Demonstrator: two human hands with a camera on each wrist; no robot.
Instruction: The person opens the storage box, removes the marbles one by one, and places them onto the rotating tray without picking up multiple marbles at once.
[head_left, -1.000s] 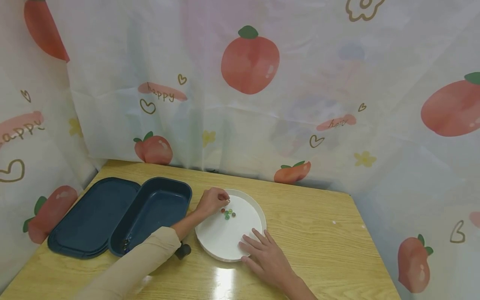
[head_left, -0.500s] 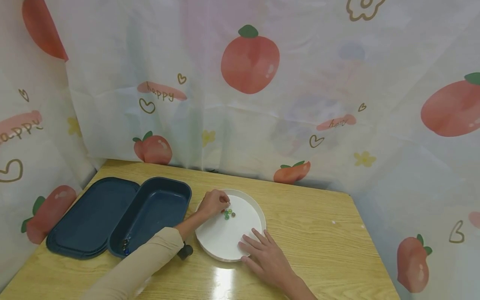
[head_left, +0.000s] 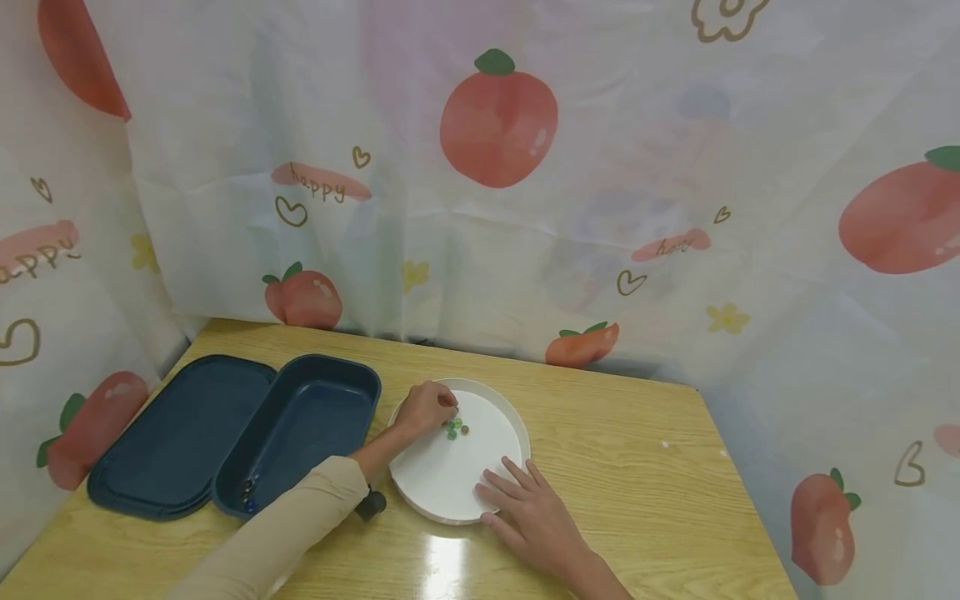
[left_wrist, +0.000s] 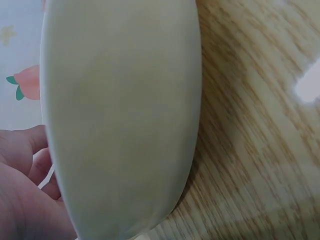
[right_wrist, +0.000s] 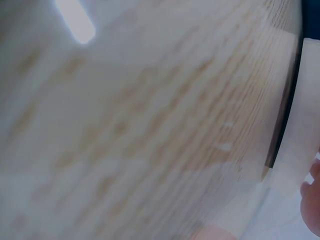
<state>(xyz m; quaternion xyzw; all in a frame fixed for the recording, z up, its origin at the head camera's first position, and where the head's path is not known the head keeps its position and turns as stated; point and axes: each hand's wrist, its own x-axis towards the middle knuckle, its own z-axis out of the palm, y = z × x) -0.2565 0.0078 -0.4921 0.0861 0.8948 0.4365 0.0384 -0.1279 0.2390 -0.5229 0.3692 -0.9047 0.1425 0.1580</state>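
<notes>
In the head view a round white tray (head_left: pixel 431 487) stands on the table. A small cluster of green and brown glass marbles (head_left: pixel 453 428) lies inside it. My left hand (head_left: pixel 427 406) reaches over the tray's left rim, thumb and fingertips together just above the marbles, pinching a tiny marble mostly hidden by the fingers. A reddish marble beside the cluster is nearly covered by that hand. My right hand (head_left: pixel 534 512) rests on the near right rim with fingers spread. In the left wrist view the tray's wall (left_wrist: pixel 122 115) fills the middle, hiding the left fingertips (left_wrist: pixel 37 137).
Left of the tray stands a deep dark-blue box (head_left: pixel 315 417) with several marbles (head_left: pixel 250 498) in its near end. Its flat blue lid (head_left: pixel 180 433) lies beside it. A printed curtain (head_left: pixel 480 250) hangs behind the wooden table (head_left: pixel 622 467).
My left hand has dropped slightly toward the cluster, and its fingers now cover most of the reddish marble. My right hand stays on the rim.
</notes>
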